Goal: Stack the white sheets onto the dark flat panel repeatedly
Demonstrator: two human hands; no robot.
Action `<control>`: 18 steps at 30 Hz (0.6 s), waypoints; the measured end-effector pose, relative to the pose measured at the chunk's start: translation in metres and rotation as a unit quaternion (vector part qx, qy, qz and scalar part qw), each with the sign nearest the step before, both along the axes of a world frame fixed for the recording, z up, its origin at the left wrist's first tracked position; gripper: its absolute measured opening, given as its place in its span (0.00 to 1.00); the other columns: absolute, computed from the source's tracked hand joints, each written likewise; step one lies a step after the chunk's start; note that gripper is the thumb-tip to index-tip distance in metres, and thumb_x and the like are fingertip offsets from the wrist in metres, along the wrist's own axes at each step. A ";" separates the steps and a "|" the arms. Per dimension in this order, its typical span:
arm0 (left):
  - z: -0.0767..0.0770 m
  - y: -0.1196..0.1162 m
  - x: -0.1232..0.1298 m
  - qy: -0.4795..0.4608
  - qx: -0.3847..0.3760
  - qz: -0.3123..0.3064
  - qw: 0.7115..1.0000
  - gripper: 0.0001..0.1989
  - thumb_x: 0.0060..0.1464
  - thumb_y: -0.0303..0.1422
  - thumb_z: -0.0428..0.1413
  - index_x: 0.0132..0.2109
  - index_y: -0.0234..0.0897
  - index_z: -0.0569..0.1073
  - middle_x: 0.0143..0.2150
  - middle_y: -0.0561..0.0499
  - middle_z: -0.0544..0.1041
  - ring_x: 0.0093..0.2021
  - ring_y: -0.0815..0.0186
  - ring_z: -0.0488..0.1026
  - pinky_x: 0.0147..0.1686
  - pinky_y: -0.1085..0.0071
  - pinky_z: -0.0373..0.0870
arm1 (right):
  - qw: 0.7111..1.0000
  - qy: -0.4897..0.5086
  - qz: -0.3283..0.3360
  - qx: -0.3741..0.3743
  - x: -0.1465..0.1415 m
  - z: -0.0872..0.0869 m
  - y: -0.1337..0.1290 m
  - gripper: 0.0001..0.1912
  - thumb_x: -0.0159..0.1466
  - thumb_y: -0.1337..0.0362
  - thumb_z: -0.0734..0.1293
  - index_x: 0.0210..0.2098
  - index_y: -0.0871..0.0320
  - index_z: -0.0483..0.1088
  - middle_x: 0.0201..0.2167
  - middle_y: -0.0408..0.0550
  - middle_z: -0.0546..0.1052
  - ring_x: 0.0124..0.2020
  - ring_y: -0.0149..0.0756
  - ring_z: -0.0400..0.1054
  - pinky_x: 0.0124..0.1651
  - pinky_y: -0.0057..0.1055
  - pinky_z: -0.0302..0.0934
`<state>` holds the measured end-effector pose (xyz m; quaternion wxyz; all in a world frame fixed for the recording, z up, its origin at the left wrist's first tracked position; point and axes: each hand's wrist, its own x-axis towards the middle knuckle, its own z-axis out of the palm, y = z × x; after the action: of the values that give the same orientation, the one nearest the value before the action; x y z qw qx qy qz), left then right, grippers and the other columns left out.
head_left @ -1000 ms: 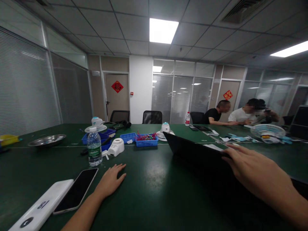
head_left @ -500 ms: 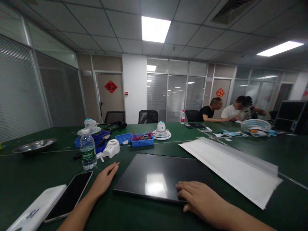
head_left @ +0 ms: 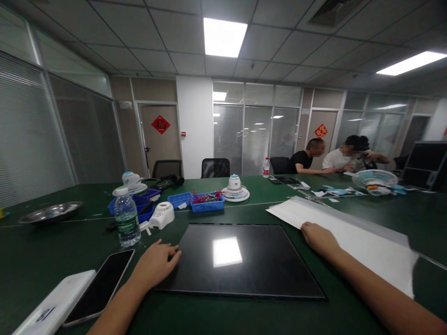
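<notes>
Light from a bright, square ceiling lamp (head_left: 225,37) gleams as a pale patch on a thin, glossy black rectangular panel (head_left: 258,274), which lies flat on a dark green table (head_left: 244,316), at the near side between the worker's two arms. From where I stand, the left hand (head_left: 158,261) is at the panel's left edge, palm down, with fingers loosely spread and the thumb reaching toward the panel; I can't tell whether it presses on it. The right hand (head_left: 319,238) is off the panel, to its right, at the left edge of a broad white sheet with a greyish border (head_left: 359,237). Its fingers are curled under and partly hidden, so I can't say whether they pinch the sheet or only touch it.

Near left, a black-screened smartphone with a pale rim (head_left: 103,286) lies beside a white, round-cornered slab with dark markings (head_left: 59,300). Beyond them stands a clear plastic bottle with a green label (head_left: 126,223), just left of a white vented plastic housing (head_left: 162,215). Farther off, a shallow blue plastic tray (head_left: 208,208) holds tangled red wires. At far right sit two people, one in a black shirt (head_left: 303,162), one in white (head_left: 335,160).
</notes>
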<state>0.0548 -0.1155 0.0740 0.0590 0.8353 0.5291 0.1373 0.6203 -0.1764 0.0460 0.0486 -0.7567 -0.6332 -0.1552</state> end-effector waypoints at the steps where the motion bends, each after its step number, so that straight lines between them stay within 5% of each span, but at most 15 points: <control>1: 0.003 -0.001 0.002 0.017 0.014 0.002 1.000 0.25 0.61 0.50 0.45 0.33 0.45 0.83 0.42 0.47 0.84 0.50 0.52 0.78 0.69 0.52 0.48 | 1.000 -0.010 -0.005 0.004 0.002 0.001 -0.001 0.18 0.68 0.67 0.54 0.39 0.63 0.75 0.41 0.60 0.77 0.41 0.44 0.73 0.39 0.35 0.61; 3: 0.007 -0.003 0.005 0.047 0.045 0.007 0.998 0.28 0.62 0.48 0.44 0.26 0.43 0.81 0.29 0.47 0.82 0.37 0.56 0.80 0.70 0.54 0.46 | 0.999 -0.035 -0.011 0.021 0.005 0.004 -0.002 0.17 0.68 0.67 0.54 0.39 0.63 0.74 0.40 0.60 0.76 0.38 0.44 0.73 0.34 0.34 0.59; 5: 0.007 -0.006 0.005 0.054 0.070 0.002 0.996 0.28 0.63 0.48 0.43 0.27 0.43 0.81 0.28 0.47 0.81 0.35 0.57 0.79 0.70 0.54 0.45 | 0.997 -0.056 -0.017 0.045 0.007 0.008 -0.003 0.17 0.69 0.67 0.54 0.41 0.62 0.73 0.41 0.59 0.76 0.38 0.44 0.72 0.32 0.34 0.58; 8: -0.003 -0.009 0.002 0.010 0.064 -0.022 0.998 0.24 0.62 0.50 0.45 0.47 0.45 0.81 0.49 0.47 0.82 0.53 0.54 0.76 0.69 0.54 0.48 | 0.992 -0.083 -0.026 0.087 0.008 0.017 -0.008 0.15 0.69 0.69 0.54 0.44 0.63 0.71 0.39 0.58 0.76 0.39 0.45 0.72 0.33 0.34 0.58; 11: -0.017 -0.007 -0.003 -0.016 -0.017 -0.058 0.998 0.29 0.60 0.54 0.47 0.64 0.50 0.69 0.70 0.51 0.63 0.70 0.53 0.57 0.68 0.51 0.50 | 0.986 -0.106 -0.020 0.126 0.004 0.030 -0.014 0.14 0.68 0.70 0.54 0.43 0.64 0.71 0.40 0.60 0.76 0.43 0.47 0.71 0.39 0.36 0.60; 14: -0.027 -0.003 -0.005 -0.017 -0.042 -0.061 0.997 0.29 0.61 0.54 0.45 0.66 0.53 0.65 0.72 0.51 0.57 0.72 0.54 0.52 0.69 0.48 0.46 | 0.976 -0.130 0.008 0.175 -0.012 0.042 -0.021 0.14 0.69 0.67 0.56 0.44 0.64 0.71 0.43 0.62 0.76 0.47 0.49 0.69 0.46 0.39 0.60; 18: -0.030 -0.002 -0.002 -0.028 -0.013 -0.033 0.999 0.26 0.61 0.53 0.46 0.62 0.54 0.70 0.70 0.51 0.63 0.70 0.55 0.56 0.68 0.48 0.48 | 0.958 -0.097 0.099 0.250 -0.067 0.047 -0.037 0.14 0.70 0.61 0.56 0.44 0.61 0.71 0.39 0.56 0.78 0.38 0.41 0.71 0.40 0.34 0.60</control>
<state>0.0527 -0.1172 0.0439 0.0894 0.8472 0.5012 0.1518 0.5534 -0.2130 0.0929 0.1897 -0.6349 -0.6477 -0.3761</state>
